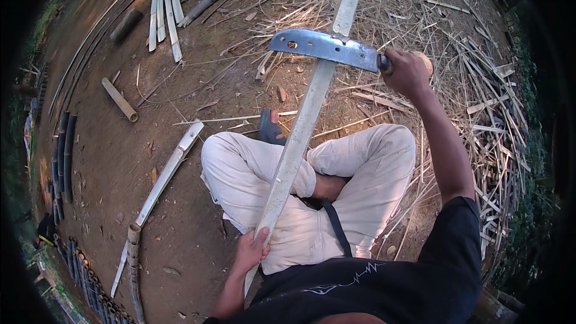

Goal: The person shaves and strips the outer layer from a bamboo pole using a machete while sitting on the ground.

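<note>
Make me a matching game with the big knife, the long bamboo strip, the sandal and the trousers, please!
Things:
1. big knife
2. long bamboo strip
3. sandal
4. trousers

Descriptions:
A. cream cloth on crossed legs
B. dark blue, on the foot near the strip
C. grey metal blade, gripped by the right hand
D. pale and long, lower end held by the left hand

Pairs: 1-C, 2-D, 3-B, 4-A
</note>
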The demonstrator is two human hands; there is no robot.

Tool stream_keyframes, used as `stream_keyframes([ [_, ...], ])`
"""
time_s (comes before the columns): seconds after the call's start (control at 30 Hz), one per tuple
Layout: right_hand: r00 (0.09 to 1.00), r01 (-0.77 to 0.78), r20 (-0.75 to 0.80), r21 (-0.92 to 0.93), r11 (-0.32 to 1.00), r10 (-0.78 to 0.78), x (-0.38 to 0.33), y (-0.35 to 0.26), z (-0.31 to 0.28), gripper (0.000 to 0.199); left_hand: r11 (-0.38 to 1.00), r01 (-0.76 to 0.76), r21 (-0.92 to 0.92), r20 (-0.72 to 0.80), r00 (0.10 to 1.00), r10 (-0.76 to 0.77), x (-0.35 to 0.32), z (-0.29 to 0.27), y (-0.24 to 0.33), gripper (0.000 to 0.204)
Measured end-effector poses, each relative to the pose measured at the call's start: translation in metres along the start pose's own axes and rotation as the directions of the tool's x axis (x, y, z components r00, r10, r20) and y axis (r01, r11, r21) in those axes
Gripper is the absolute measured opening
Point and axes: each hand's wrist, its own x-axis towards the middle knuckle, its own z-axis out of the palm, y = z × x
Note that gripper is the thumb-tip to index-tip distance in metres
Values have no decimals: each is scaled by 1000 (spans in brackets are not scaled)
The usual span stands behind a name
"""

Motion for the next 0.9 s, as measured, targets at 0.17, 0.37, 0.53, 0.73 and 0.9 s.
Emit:
stream_keyframes([
  [0.17, 999, 50, 17, 83, 995, -51, -30, -47, 17, 17, 1000, 19, 4, 32, 999, -19, 14, 1, 14, 55],
  [0.37, 941, 292, -175, -17, 956, -290, -5, 2, 23, 12, 998, 0, -55, 9, 1000, 0, -10, -1, -10, 52],
  [0.53, 969, -245, 33, -1, 970, 244, 22, 2, -5, 17, 1000, -8, -12, 18, 1000, 8, -5, 4, -4, 54],
  [0.73, 837, 541, -119, 32, 840, -534, -35, -70, -9, 22, 995, -24, -94, 0, 1000, 24, -6, -10, -23, 53],
  [0.9, 993, 87, -79, -50, 995, -91, 15, 11, -15, 17, 998, -48, 34, -226, 973, 54, -25, -37, -99, 53],
])
